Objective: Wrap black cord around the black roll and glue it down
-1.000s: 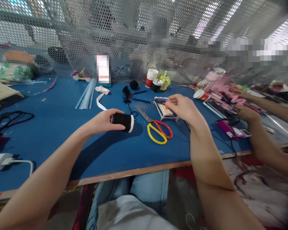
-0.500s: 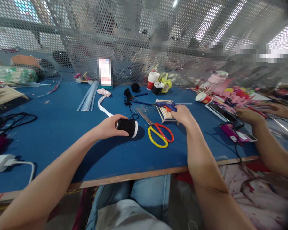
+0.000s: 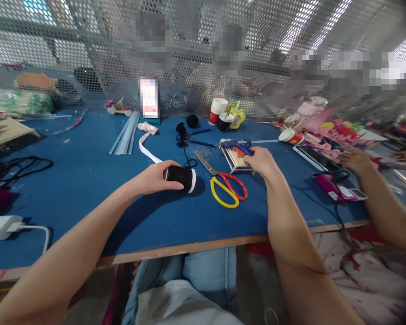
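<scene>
My left hand (image 3: 154, 177) is closed around a black spool of cord (image 3: 183, 177) that lies on its side on the blue table (image 3: 88, 180). My right hand (image 3: 262, 161) is closed on the handle of a blue glue gun (image 3: 236, 145), which rests over a small frame of wooden sticks (image 3: 235, 159). Red and yellow scissors (image 3: 226, 186) lie open between my two hands. A thin black cord (image 3: 184, 149) runs from the spool toward the back.
Paper cups (image 3: 221, 113), a white ribbon (image 3: 146, 140), clear glue sticks (image 3: 125, 133) and a perforated metal screen stand at the back. A co-worker's arms (image 3: 375, 189) work at the right beside a phone (image 3: 316, 158) and pink paper. A charger (image 3: 0, 227) and cables lie at the left.
My right hand came down from above the stick frame and closed on the glue gun's handle. My left hand stayed on the spool.
</scene>
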{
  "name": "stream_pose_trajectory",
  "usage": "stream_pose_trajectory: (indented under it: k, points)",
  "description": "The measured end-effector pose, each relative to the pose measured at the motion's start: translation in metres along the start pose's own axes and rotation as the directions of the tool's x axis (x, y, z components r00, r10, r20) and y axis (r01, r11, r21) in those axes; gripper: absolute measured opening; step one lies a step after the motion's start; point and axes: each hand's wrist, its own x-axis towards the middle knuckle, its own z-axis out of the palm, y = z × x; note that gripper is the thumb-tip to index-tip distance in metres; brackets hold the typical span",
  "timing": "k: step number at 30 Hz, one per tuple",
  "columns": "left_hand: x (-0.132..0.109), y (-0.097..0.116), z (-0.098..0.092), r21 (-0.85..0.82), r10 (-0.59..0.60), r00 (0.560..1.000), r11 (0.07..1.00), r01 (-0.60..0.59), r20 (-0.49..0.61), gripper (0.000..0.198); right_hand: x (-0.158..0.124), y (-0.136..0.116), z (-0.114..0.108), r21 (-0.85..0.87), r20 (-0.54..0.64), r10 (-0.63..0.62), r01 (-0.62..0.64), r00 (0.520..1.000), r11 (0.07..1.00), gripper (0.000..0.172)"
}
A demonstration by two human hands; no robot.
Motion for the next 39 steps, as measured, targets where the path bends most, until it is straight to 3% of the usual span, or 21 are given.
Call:
stream_pose_trajectory:
  k: [3, 6, 9, 11, 14, 17, 23, 27, 33, 39]
  points:
    - [0.0, -0.001, 0.001, 0.001, 0.007, 1.0, 1.0, -0.007, -0.002, 0.063, -0.002, 0.0, -0.002, 0.135, -0.099, 0.065, -0.052, 0.993, 0.989, 0.029]
    - [0.001, -0.004, 0.001, -0.001, 0.006, 1.0, 1.0, -0.006, -0.007, 0.062, -0.01, -0.005, -0.003, 0.366, -0.139, 0.056, -0.001, 0.989, 0.931, 0.029]
    - [0.0, -0.006, 0.0, -0.013, -0.007, 1.0, 1.0, 0.007, 0.0, 0.062, -0.026, -0.019, -0.007, 0.657, 0.024, -0.105, 0.063, 0.994, 0.752, 0.026]
    - [0.0, -0.006, -0.002, -0.025, -0.017, 1.0, 1.0, 0.017, 0.003, 0.062, -0.039, -0.033, -0.011, 0.771, 0.126, -0.254, 0.066, 0.959, 0.634, 0.022]
    - [0.001, -0.008, -0.005, -0.044, -0.028, 1.0, 0.999, 0.027, -0.014, 0.061, -0.056, -0.052, -0.014, 0.828, 0.209, -0.376, 0.041, 0.903, 0.559, 0.017]
    - [0.001, -0.01, -0.006, -0.066, -0.033, 0.999, 0.997, 0.032, -0.019, 0.061, -0.064, -0.066, -0.014, 0.85, 0.259, -0.391, -0.016, 0.883, 0.526, 0.018]
    - [0.001, -0.013, -0.009, -0.083, -0.046, 0.998, 0.996, 0.043, -0.032, 0.059, -0.065, -0.075, -0.011, 0.84, 0.358, -0.463, -0.063, 0.811, 0.538, 0.019]
    - [0.0, -0.013, -0.011, -0.059, -0.059, 0.997, 0.997, 0.055, -0.056, 0.061, -0.069, -0.071, -0.003, 0.844, 0.275, -0.453, 0.013, 0.848, 0.537, 0.02]
    - [0.001, -0.01, -0.011, 0.004, -0.028, 0.997, 1.0, 0.028, -0.068, 0.061, -0.083, -0.067, 0.0, 0.772, 0.295, -0.512, 0.115, 0.807, 0.625, 0.019]
    - [0.001, -0.012, -0.011, -0.031, -0.017, 0.996, 0.999, 0.014, -0.088, 0.06, -0.089, -0.068, 0.0, 0.659, 0.229, -0.446, 0.199, 0.865, 0.725, 0.022]
